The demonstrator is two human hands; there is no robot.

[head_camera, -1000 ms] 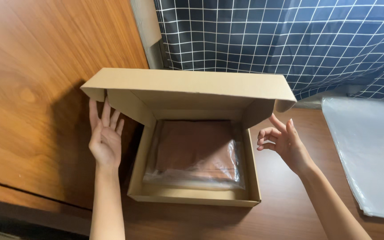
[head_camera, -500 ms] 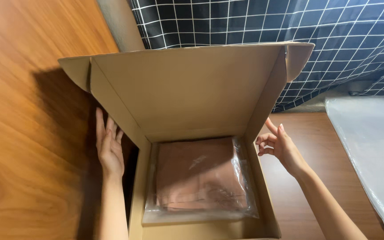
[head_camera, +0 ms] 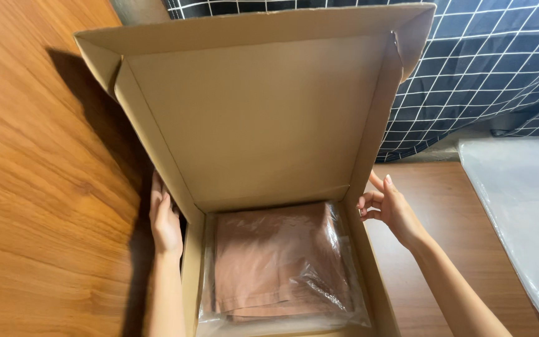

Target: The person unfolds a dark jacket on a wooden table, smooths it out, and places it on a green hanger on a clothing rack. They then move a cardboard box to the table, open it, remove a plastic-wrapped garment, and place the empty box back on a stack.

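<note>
The cardboard box (head_camera: 269,156) hides the left hand's (head_camera: 165,221) fingertips.

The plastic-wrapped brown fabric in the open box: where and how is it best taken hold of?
Probably from above, at the near edge of the wrapped brown fabric: it lies flat and fills the cardboard box, whose raised lid blocks the far side.

Wooden panel (head_camera: 38,187) left; dark checked fabric (head_camera: 488,68) behind.

Single head-worn view, steeply downward and close over an open cardboard box (head_camera: 251,137) on wood.
</note>
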